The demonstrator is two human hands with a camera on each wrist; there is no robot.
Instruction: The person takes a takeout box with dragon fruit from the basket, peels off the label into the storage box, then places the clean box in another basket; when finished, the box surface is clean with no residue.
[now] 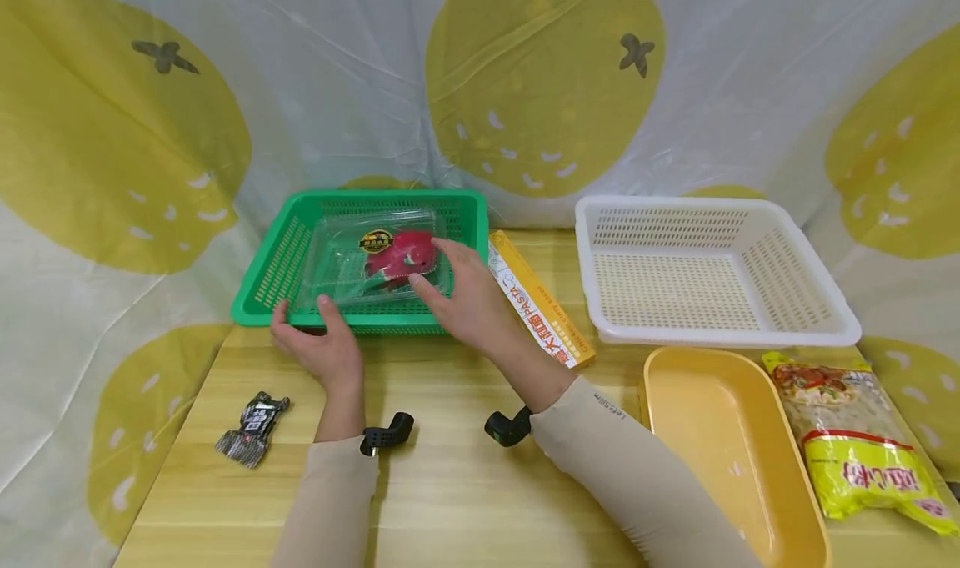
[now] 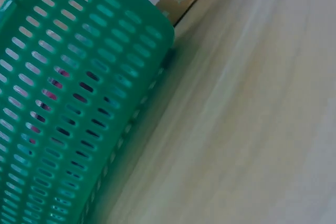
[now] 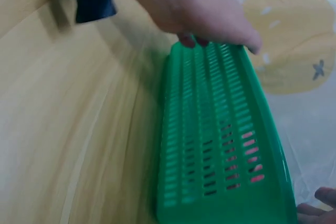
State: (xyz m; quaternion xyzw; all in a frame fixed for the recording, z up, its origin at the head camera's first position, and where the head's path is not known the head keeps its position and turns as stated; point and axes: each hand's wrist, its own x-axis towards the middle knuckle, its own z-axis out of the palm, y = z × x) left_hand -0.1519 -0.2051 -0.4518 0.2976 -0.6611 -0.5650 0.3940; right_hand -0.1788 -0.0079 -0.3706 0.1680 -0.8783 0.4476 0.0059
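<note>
A green slotted basket stands at the back left. In it sits a clear plastic box with a black-and-gold round label, and a red item shows through the plastic. My left hand is at the basket's front left, thumb raised and fingers apart, its fingertips right at the rim and the box's near corner. Over the box's right part is my right hand, thumb and forefinger spread above the red item. From the right wrist view, the left hand shows at the basket's far end.
Right of the green basket lies a yellow-and-white pasta box. A white basket stands behind an orange-yellow tray. A yellow food bag lies at far right, and a small black wrapped packet at left.
</note>
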